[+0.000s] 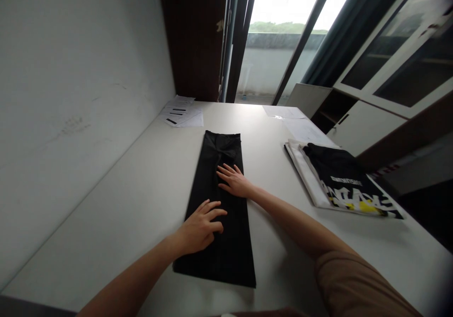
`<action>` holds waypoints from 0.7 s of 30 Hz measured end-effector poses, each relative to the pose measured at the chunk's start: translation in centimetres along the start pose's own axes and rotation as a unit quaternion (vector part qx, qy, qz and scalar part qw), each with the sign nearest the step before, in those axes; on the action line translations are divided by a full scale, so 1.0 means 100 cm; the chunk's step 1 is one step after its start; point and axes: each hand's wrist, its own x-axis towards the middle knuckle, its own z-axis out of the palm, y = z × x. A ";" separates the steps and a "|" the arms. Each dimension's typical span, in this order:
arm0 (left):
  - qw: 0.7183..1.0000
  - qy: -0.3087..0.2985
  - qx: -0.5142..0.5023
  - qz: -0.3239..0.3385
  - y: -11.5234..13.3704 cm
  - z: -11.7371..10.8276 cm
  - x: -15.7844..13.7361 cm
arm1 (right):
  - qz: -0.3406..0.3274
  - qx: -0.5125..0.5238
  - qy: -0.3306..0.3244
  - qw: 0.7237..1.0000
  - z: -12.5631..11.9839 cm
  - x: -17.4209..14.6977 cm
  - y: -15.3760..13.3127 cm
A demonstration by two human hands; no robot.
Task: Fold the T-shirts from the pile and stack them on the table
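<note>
A black garment (pixel 226 241), which looks like a pair of trousers folded lengthwise, lies on the white table (pixel 141 180) with its narrower end away from me. Creases show near that far end. My right hand (pixel 233 181) rests on its upper middle, fingers spread and stretched out to the left. Closer to me, my left hand (pixel 203 226) is over the garment's left side, fingers apart and slightly bent; whether its fingertips touch the cloth I cannot tell. Neither hand grips anything.
On the right of the table lies a stack of folded clothes (pixel 311 180), a black printed one on top. Papers (pixel 182 114) lie at the far left corner, more sheets (pixel 286 112) at the far right. A wall (pixel 81 71) borders the left side; a cabinet (pixel 368 123) stands beyond the right edge.
</note>
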 end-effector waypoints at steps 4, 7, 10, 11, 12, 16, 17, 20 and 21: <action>1.000 0.000 -0.005 0.013 0.002 0.002 0.000 | 0.016 -0.018 -0.008 1.000 0.000 0.012 0.006; 1.000 -0.003 -0.014 0.017 0.002 0.003 0.001 | 0.034 -0.018 -0.008 0.999 0.000 0.024 0.013; 0.999 -0.001 -0.039 0.017 0.002 0.000 0.001 | 0.051 -0.023 -0.009 0.998 0.002 0.033 0.016; 0.998 0.004 -0.053 0.018 0.003 -0.001 0.001 | 0.055 -0.026 -0.010 0.998 0.004 0.035 0.017; 0.997 0.011 -0.070 0.020 0.004 -0.003 0.001 | 0.055 -0.029 -0.011 0.998 0.005 0.036 0.016; 0.990 0.026 -0.138 0.029 0.009 -0.011 0.002 | 0.047 -0.039 -0.016 0.998 0.008 0.034 0.016; 0.988 0.021 -0.147 0.029 0.010 -0.012 0.002 | 0.049 -0.040 -0.016 0.998 0.008 0.033 0.016; 0.990 0.006 -0.134 0.033 0.012 -0.010 0.001 | 0.055 -0.036 -0.012 0.998 0.008 0.028 0.012; 0.992 0.006 -0.118 0.035 0.012 -0.008 0.001 | 0.053 -0.034 -0.008 0.998 0.008 0.026 0.009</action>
